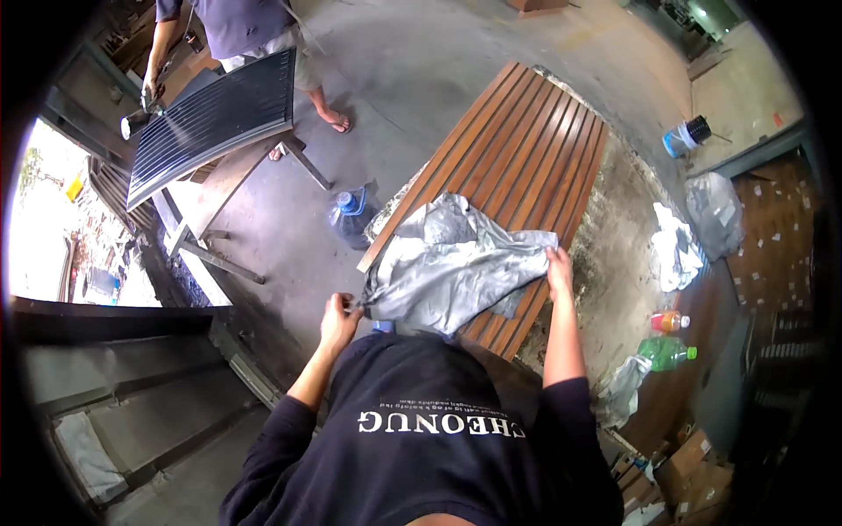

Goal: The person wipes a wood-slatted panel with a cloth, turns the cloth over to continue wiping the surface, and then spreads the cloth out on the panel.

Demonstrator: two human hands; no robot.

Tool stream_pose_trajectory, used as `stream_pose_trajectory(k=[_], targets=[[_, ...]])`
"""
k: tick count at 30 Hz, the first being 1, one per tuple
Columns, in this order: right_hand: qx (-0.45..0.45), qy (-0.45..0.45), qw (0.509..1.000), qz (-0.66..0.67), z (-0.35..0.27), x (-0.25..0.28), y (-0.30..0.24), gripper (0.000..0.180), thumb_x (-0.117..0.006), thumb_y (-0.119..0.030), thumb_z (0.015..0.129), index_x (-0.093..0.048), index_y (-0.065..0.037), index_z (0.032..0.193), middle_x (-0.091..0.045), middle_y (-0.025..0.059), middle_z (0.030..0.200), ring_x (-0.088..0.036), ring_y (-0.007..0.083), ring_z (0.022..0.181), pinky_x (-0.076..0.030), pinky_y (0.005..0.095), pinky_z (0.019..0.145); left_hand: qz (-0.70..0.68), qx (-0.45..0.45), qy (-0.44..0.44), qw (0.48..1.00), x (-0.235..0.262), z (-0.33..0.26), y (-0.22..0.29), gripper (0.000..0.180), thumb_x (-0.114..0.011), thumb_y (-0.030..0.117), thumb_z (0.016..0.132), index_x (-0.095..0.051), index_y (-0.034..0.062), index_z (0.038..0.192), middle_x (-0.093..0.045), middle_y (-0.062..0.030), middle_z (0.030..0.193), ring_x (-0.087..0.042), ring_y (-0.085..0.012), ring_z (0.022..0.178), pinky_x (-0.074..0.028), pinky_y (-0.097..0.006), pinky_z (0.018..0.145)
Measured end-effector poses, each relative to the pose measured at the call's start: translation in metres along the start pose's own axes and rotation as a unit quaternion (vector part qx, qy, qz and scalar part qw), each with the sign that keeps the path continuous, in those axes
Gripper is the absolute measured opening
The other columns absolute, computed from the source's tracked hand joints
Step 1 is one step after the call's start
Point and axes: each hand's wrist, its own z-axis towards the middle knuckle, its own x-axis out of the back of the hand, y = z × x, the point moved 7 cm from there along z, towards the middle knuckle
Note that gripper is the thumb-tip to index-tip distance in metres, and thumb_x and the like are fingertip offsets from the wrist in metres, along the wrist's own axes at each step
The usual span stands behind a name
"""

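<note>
- Left hand: fingers curled, pinching the near-left corner of the crumpled grey fabric sheet, just off the near end of the brown slatted wooden panel.
- Right hand: fingers closed over the cloth's right edge, thumb underneath as far as I can tell; this hand sits above the panel's right side.
- Cloth lies bunched across the near end of the panel, touching the slats; one fold hangs over the near edge.
- Judgement: both grips look like corner holds. To spread the sheet cleanly, keep both pinches firm, pull the two corners apart evenly, and lift enough that the fabric does not drag or snag on slat edges.
- Panel rests flat and low, on what looks like a rough concrete slab; far end runs away from the person.
- Left of the panel: clear plastic water jug with blue cap on the grey floor.
- Right of the panel: orange bottle, green bottle, white rags, grey bag.
- Far left of the panel: another person spraying a dark slatted panel on a metal stand.
- Far right of the panel: blue and white can.
</note>
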Motion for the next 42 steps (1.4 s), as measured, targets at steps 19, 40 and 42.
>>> stream_pose_trajectory(k=[19,40,42], targets=[[0.182,0.245,0.943,-0.135,-0.017,0.037,-0.1,0.029,-0.064,-0.029,0.083,-0.06,-0.006,0.1,-0.064,0.0198,0.092,-0.061,0.0342,0.087,-0.045,0.0399,0.078,-0.197,-0.135,0.024,0.971,-0.005,0.184,0.174,0.022,-0.064,0.02,0.08,-0.064,-0.0018,0.08,-0.062,-0.0083,0.062,-0.057,-0.0136,0.054,-0.046,-0.029,0.055],[0.337,0.063,0.906,-0.248,-0.096,-0.031,-0.12,0.016,-0.06,-0.012,0.082,-0.054,-0.005,0.096,-0.056,0.0114,0.089,-0.055,0.0281,0.087,-0.042,0.0369,0.079,0.168,-0.535,-0.119,0.819,-0.03,0.02,0.329,0.015,-0.053,0.017,0.088,-0.05,0.0022,0.091,-0.054,-0.0202,0.076,-0.056,-0.0386,0.076,-0.044,-0.042,0.064],[0.307,0.052,0.948,-0.071,-0.066,0.002,-0.156,0.014,-0.055,-0.011,0.086,-0.052,-0.004,0.098,-0.056,0.0093,0.087,-0.054,0.0201,0.084,-0.042,0.0307,0.076,0.161,-0.562,-0.096,0.806,-0.02,0.021,0.365,0.021,-0.049,0.023,0.091,-0.049,0.0021,0.093,-0.055,-0.0206,0.078,-0.057,-0.0381,0.077,-0.044,-0.042,0.065]])
